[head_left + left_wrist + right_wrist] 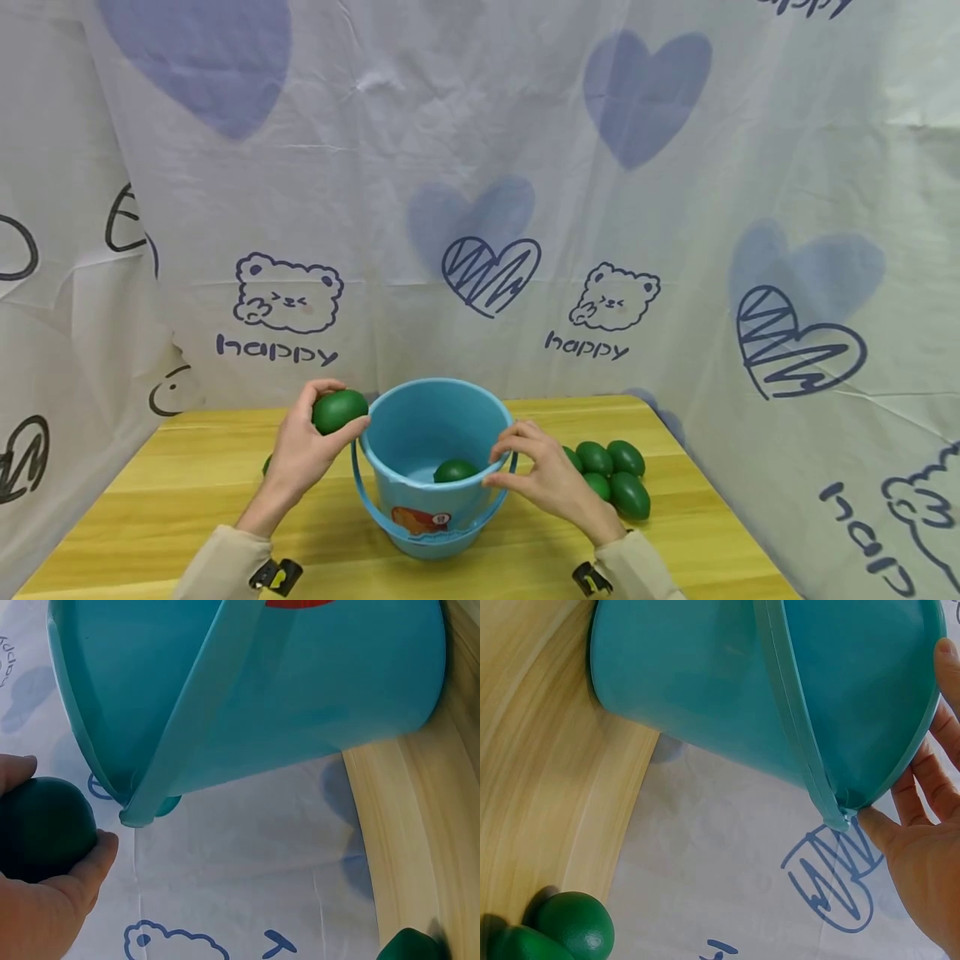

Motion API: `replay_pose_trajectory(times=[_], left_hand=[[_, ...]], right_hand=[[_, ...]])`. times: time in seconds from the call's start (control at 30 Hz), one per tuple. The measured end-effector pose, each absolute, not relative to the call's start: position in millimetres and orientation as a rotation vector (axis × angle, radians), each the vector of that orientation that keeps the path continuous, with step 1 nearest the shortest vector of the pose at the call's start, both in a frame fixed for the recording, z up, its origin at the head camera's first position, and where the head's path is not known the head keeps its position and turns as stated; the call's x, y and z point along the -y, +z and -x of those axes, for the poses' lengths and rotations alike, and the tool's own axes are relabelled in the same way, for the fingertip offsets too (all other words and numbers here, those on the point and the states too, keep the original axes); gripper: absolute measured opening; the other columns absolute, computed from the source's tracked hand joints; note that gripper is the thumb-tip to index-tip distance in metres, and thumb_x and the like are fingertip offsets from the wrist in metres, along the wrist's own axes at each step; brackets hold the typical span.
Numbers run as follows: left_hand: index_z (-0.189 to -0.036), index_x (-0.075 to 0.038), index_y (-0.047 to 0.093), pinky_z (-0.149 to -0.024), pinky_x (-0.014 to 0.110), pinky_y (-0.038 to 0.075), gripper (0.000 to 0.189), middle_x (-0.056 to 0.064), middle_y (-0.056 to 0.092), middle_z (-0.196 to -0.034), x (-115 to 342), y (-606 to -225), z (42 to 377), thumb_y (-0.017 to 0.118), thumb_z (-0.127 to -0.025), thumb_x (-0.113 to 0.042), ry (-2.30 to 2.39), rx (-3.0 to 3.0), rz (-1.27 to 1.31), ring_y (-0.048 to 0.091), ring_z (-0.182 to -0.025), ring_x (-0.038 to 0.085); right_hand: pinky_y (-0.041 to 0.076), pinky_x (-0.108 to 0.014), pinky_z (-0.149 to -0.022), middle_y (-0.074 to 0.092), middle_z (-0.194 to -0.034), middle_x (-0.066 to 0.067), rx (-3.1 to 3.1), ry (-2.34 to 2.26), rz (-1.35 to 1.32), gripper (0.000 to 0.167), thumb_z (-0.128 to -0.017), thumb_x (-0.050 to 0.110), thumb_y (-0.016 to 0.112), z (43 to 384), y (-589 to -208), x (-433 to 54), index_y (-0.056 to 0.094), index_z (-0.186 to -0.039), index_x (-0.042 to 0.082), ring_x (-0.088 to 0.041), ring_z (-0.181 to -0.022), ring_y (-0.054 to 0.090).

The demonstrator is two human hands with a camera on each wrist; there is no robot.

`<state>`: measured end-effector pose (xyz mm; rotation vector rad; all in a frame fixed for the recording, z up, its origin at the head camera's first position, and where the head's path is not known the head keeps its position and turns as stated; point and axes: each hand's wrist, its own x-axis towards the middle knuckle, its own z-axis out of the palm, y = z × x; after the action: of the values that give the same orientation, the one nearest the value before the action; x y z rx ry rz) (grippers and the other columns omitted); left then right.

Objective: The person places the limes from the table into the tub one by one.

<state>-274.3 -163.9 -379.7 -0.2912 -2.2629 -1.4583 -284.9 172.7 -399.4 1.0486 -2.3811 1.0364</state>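
A light blue bucket [420, 492] stands upright on the table, its handle hanging down in front. My left hand [303, 442] holds a smooth green oval fruit [341, 412] between thumb and fingers, just outside the bucket's left rim and about level with it. In the left wrist view the same fruit [45, 829] sits in the grip, apart from the bucket. My right hand [547, 475] grips the bucket's right rim, thumb near the handle joint, as the right wrist view shows. Another green fruit [454, 471] lies inside the bucket; its lower part is hidden by the front wall.
Several green fruits [628, 495] lie grouped right of the bucket on the wooden table [675, 550], partly behind my right hand. Another green fruit [266, 465] shows slightly behind my left wrist. A white printed curtain [480, 125] hangs behind the table and at both sides.
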Motion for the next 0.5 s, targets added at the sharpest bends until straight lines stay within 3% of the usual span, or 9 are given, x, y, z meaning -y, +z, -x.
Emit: replay_pose_trajectory(times=[0.13, 0.37, 0.5], left_hand=[[-0.132, -0.017, 0.052, -0.073, 0.033, 0.051, 0.054, 0.015, 0.056, -0.126, 161, -379, 276, 0.078, -0.085, -0.025, -1.410, 2.257, 0.311, 0.057, -0.098, 0.032], [-0.133, -0.015, 0.049, -0.076, 0.034, 0.054, 0.060, 0.016, 0.057, -0.125, 153, -375, 276, 0.081, -0.083, -0.023, -1.402, 2.279, 0.347, 0.059, -0.102, 0.032], [-0.129, -0.014, 0.052, -0.074, 0.033, 0.054, 0.057, 0.017, 0.059, -0.121, 151, -375, 276, 0.082, -0.081, -0.023, -1.395, 2.288, 0.371, 0.059, -0.099, 0.032]], right_hand=[[0.054, -0.035, -0.091, 0.060, -0.101, 0.014, 2.380, 1.035, -1.046, 0.023, -0.078, 0.036, 0.080, 285, -400, -172, 0.069, -0.091, 0.022, -0.008, -0.105, 0.054], [0.054, -0.034, -0.090, 0.060, -0.102, 0.014, 2.362, 1.029, -1.040, 0.021, -0.078, 0.036, 0.081, 285, -401, -172, 0.069, -0.091, 0.025, -0.008, -0.104, 0.054], [0.054, -0.034, -0.090, 0.060, -0.101, 0.013, 2.362, 1.034, -1.044, 0.023, -0.078, 0.035, 0.081, 285, -401, -171, 0.070, -0.092, 0.020, -0.008, -0.104, 0.054]])
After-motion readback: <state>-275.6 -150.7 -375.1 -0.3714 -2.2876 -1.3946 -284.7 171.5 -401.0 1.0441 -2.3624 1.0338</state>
